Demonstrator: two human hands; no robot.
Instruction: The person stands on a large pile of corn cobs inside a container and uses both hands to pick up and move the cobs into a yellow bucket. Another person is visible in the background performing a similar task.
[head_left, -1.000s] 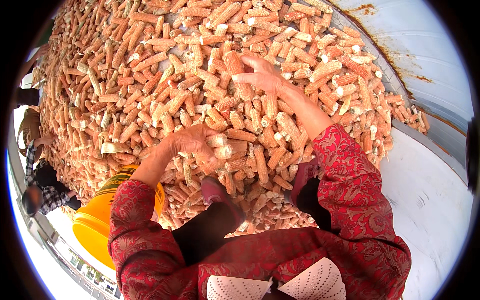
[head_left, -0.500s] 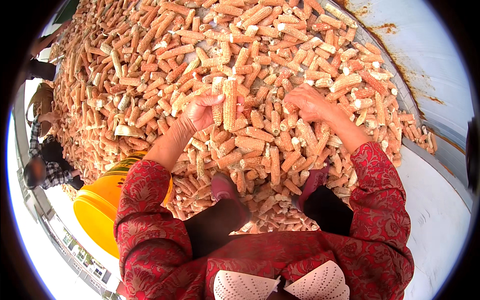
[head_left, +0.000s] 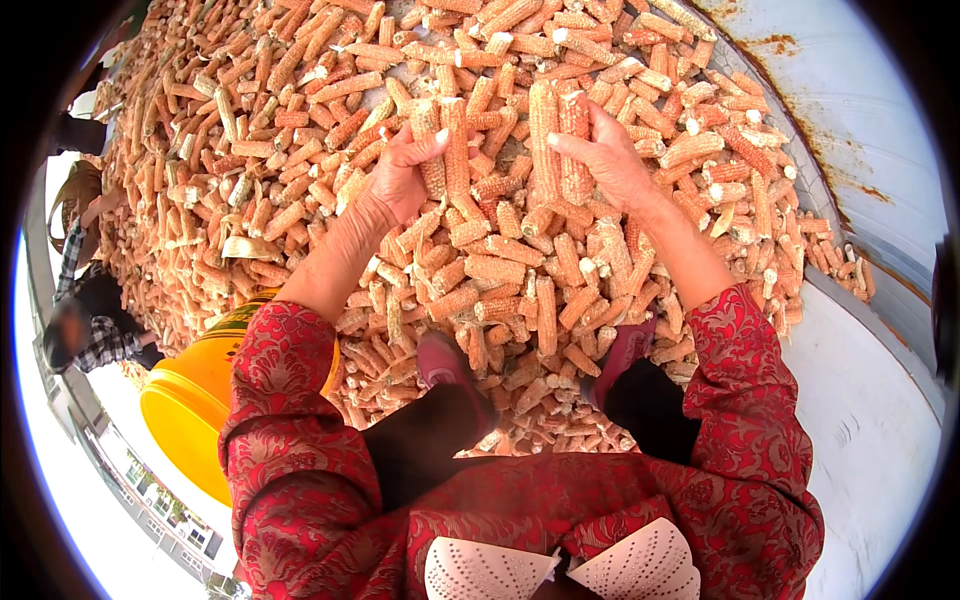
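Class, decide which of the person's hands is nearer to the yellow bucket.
Left. The left hand is up and to the right of the bucket in the picture; the right hand is farther right.

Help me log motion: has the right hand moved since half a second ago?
Yes, the right hand moved up the picture and slightly left, judged by the rusty wall.
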